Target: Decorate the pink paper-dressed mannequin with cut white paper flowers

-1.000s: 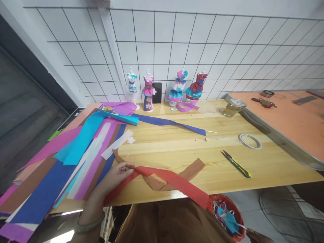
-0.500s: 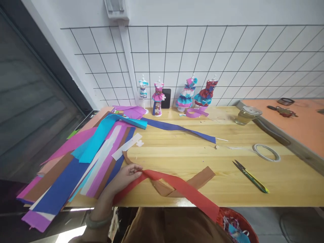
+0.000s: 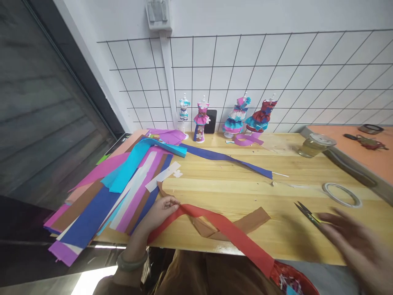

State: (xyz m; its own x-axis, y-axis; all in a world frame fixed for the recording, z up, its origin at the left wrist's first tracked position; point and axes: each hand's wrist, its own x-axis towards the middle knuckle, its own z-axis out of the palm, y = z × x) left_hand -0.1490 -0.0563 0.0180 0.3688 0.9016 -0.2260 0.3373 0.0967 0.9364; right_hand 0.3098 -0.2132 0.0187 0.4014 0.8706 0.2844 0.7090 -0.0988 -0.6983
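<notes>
My left hand [image 3: 166, 209] pinches a red crepe paper strip [image 3: 227, 229] near its middle, by the front of the table. One end of the strip hangs over the table edge at the right. Under it lies a folded brown paper strip [image 3: 250, 223]. My right hand [image 3: 346, 233] is over the yellow-handled thread snips [image 3: 307, 213], its fingers smeared by motion. It covers the handles, and I cannot tell whether it grips them. The blades point away to the left.
Coloured paper strips [image 3: 89, 217] pile up at the left. Small dressed mannequins [image 3: 202, 119] and a dark phone [image 3: 211, 121] stand along the tiled wall. A tape roll [image 3: 328, 190], a cup [image 3: 316, 145] and a blue strip [image 3: 227, 157] lie farther back. A red bin [image 3: 294, 278] is below.
My right hand has come into view from the right and reached the snips. My left hand keeps its hold on the red strip. The view has shifted slightly.
</notes>
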